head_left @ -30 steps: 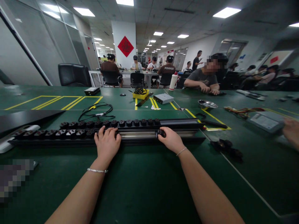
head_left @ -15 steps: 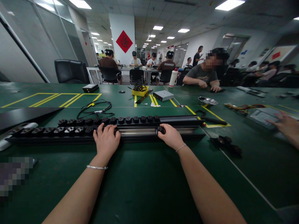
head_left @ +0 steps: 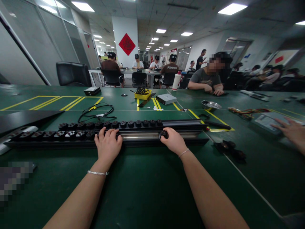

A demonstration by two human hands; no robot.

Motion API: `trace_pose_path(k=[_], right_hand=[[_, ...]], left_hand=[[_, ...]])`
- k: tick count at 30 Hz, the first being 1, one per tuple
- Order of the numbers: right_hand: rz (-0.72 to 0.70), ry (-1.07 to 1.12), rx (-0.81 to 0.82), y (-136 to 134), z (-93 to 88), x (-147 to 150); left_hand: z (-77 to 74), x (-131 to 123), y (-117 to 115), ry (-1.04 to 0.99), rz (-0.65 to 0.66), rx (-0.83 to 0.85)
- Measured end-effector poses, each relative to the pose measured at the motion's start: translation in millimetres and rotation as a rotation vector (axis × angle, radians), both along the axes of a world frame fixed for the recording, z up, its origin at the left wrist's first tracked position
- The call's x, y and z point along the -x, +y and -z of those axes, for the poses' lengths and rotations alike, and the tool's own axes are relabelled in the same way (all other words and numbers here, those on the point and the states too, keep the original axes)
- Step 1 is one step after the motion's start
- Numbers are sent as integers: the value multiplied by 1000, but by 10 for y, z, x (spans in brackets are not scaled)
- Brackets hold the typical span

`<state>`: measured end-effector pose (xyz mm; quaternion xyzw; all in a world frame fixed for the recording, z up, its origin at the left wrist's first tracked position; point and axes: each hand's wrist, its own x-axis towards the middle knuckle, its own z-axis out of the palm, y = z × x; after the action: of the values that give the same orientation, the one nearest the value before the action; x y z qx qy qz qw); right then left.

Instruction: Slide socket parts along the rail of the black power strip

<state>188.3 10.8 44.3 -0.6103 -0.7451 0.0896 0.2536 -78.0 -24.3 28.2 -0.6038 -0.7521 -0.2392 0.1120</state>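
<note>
Two long black power tracks (head_left: 140, 142) lie side by side across the table in front of me. Black plug-in socket modules (head_left: 70, 135) with metal prongs facing up line the left part of the near track, and more of them (head_left: 123, 124) fill the far one. My left hand (head_left: 109, 143) rests over the near track, thumb and fingers bent around a mostly hidden module. Further right, my right hand (head_left: 174, 140) grips a round black socket module (head_left: 164, 134) at the same track. Between my hands, the track's shiny metal channel is bare.
Loose black modules (head_left: 230, 150) lie right of the tracks, near a metal bowl (head_left: 211, 105) and a power supply (head_left: 265, 122), which another person's hand (head_left: 289, 130) reaches over. Behind are a cable (head_left: 96, 111), a yellow tray (head_left: 142, 94) and a grey box (head_left: 166, 99). A person (head_left: 207, 76) sits opposite.
</note>
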Motion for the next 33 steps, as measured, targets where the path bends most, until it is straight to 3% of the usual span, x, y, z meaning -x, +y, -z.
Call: trace_pose_path(k=[33], right_hand=[[9, -18, 11, 19, 26, -53]], left_hand=[[25, 8, 6, 15, 1, -32]])
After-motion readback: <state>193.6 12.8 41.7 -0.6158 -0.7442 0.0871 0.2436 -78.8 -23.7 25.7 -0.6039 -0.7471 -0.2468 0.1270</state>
